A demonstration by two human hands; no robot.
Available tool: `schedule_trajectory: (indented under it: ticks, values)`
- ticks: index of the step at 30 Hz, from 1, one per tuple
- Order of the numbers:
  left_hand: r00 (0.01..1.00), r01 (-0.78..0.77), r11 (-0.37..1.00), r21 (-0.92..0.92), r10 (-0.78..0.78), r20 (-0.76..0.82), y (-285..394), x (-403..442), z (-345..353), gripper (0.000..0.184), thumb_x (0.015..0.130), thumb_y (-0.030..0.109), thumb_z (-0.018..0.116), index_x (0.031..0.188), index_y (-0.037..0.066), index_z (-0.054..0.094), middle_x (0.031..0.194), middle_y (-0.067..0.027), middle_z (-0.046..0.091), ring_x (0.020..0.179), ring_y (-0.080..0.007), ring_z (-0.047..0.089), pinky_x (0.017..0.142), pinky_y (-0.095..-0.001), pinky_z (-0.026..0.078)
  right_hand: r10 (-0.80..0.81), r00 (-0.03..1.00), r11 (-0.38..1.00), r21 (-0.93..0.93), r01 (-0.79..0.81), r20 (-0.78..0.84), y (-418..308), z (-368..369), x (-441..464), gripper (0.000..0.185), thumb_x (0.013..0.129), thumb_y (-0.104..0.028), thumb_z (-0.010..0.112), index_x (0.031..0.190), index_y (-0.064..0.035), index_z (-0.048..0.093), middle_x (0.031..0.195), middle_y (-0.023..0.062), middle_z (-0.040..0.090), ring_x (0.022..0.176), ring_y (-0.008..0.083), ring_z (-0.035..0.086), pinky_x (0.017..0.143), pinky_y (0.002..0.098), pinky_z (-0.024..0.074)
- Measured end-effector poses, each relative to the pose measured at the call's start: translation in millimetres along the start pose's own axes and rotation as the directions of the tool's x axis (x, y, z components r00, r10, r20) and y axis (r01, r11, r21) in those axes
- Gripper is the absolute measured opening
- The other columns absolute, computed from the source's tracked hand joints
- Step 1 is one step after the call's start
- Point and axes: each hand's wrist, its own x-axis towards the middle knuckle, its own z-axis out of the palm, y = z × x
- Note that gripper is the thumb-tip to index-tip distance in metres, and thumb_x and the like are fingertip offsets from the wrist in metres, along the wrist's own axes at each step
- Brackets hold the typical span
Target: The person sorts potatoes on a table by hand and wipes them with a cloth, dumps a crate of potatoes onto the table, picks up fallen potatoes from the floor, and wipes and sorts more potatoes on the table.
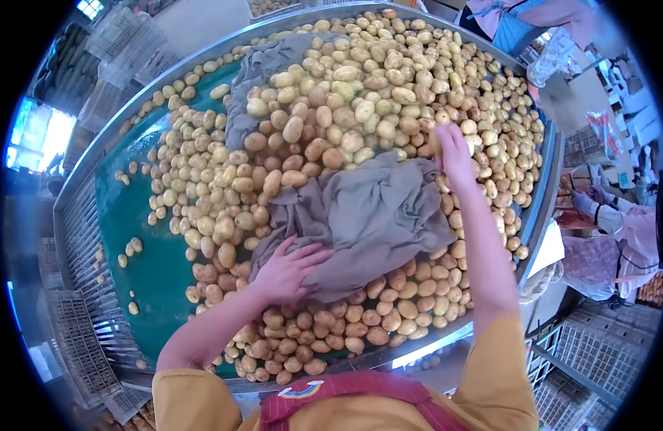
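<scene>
My left hand (292, 271) lies with fingers spread on the near left part of a crumpled grey cloth (378, 215). The cloth is draped over a heap of oval, yellow-brown, potato-like produce (374, 316). At the cloth's far right corner, my right hand (455, 154) is closed, palm side hidden. A blurred tan oval piece (437, 144) shows at its fingers. More pieces surround both hands. A second grey cloth (256, 82) lies partly under the heap at the far left.
The produce rests on a green surface (148, 251) within a metal rim (202, 54). Slatted bars (94, 251) line the left end. Plastic crates (597, 345) stand at lower right. Other people, one with a pink sleeve (633, 223), are at the right and far side.
</scene>
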Motion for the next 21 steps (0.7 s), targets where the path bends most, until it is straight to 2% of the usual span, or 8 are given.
schedule_trajectory:
  ticks: [2, 5, 7, 11, 15, 17, 19, 21]
  values:
    - [1.000, -0.006, 1.000, -0.008, 0.005, -0.024, 0, -2, 1, 0.057, 0.094, 0.045, 0.060, 0.141, 0.015, 0.055, 0.159, 0.0035, 0.039, 0.147, -0.0169, 0.035, 0.123, -0.0530, 0.016, 0.372, 0.915, 0.800, 0.446, -0.401, 0.157, -5, -20, -83, 0.023, 0.101, -0.030, 0.052, 0.107, -0.0101, 0.061, 0.080, 0.0041, 0.062, 0.073, 0.0185, 0.063, 0.059, 0.0317, 0.0494]
    - [1.000, 0.027, 1.000, -0.005, -0.027, -0.007, 0, -2, 5, 0.078, 0.083, 0.041, 0.068, 0.152, 0.015, 0.041, 0.160, 0.0004, 0.039, 0.148, -0.0191, 0.035, 0.124, -0.0521, 0.015, 0.482, 0.861, 0.537, 0.722, -0.437, 0.162, 10, -57, -203, 0.020, 0.100, -0.028, 0.054, 0.105, -0.0091, 0.059, 0.083, 0.0057, 0.061, 0.069, 0.0167, 0.060, 0.053, 0.0269, 0.0439]
    - [0.993, 0.046, 0.994, -0.095, -0.056, -0.108, 5, -5, 8, 0.084, 0.079, 0.035, 0.073, 0.153, 0.013, 0.039, 0.154, -0.0058, 0.047, 0.144, -0.0226, 0.041, 0.123, -0.0517, 0.018, 0.449, 0.892, 0.659, 0.653, -0.374, 0.057, 23, -94, -280, 0.018, 0.099, -0.026, 0.055, 0.101, -0.0092, 0.059, 0.084, 0.0062, 0.062, 0.067, 0.0150, 0.059, 0.052, 0.0251, 0.0415]
    - [0.900, -0.042, 0.983, -0.178, -0.040, -0.434, 16, -17, 31, 0.077, 0.081, 0.039, 0.071, 0.149, 0.013, 0.046, 0.154, -0.0099, 0.045, 0.143, -0.0291, 0.041, 0.122, -0.0565, 0.019, 0.601, 0.770, 0.769, 0.419, -0.483, -0.214, 24, -148, -439, 0.018, 0.094, -0.024, 0.059, 0.087, -0.0084, 0.062, 0.075, 0.0017, 0.060, 0.059, 0.0102, 0.053, 0.049, 0.0235, 0.0332]
    - [0.982, -0.133, 0.985, 0.111, 0.147, -0.119, 37, -30, 17, 0.082, 0.083, 0.045, 0.069, 0.154, 0.016, 0.040, 0.162, -0.0081, 0.032, 0.150, -0.0283, 0.031, 0.120, -0.0660, 0.010, 0.677, 0.560, 0.682, 0.122, -0.721, -0.478, 43, -197, -603, 0.021, 0.091, -0.025, 0.061, 0.079, -0.0073, 0.065, 0.067, -0.0023, 0.055, 0.058, 0.0059, 0.047, 0.049, 0.0233, 0.0323]
    - [0.991, -0.113, 0.990, 0.089, 0.119, -0.067, 37, -32, 15, 0.086, 0.084, 0.048, 0.068, 0.156, 0.015, 0.036, 0.165, -0.0075, 0.029, 0.151, -0.0275, 0.028, 0.121, -0.0647, 0.006, 0.784, 0.403, 0.496, 0.085, -0.864, -0.471, 62, -220, -691, 0.024, 0.089, -0.027, 0.063, 0.086, -0.0043, 0.071, 0.065, 0.0004, 0.059, 0.061, 0.0104, 0.057, 0.054, 0.0265, 0.0422]
    - [0.992, -0.127, 0.991, 0.047, 0.125, 0.032, 37, -35, -1, 0.094, 0.079, 0.041, 0.077, 0.157, 0.016, 0.033, 0.167, -0.0073, 0.023, 0.154, -0.0266, 0.023, 0.122, -0.0631, 0.007, 0.732, 0.476, 0.333, -0.353, -0.874, -0.487, 96, -232, -786, 0.036, 0.088, -0.032, 0.068, 0.110, -0.0040, 0.072, 0.091, 0.0114, 0.071, 0.090, 0.0230, 0.068, 0.077, 0.0349, 0.0532]
    - [0.987, -0.157, 0.985, 0.075, 0.153, 0.055, 28, -33, -6, 0.086, 0.082, 0.024, 0.076, 0.157, 0.019, 0.034, 0.166, -0.0074, 0.026, 0.153, -0.0273, 0.026, 0.123, -0.0606, 0.013, 0.616, 0.384, -0.226, -0.622, -0.750, -0.688, 39, -193, -766, 0.058, 0.086, -0.037, 0.073, 0.133, -0.0061, 0.061, 0.128, 0.0196, 0.063, 0.124, 0.0360, 0.057, 0.102, 0.0441, 0.0469]
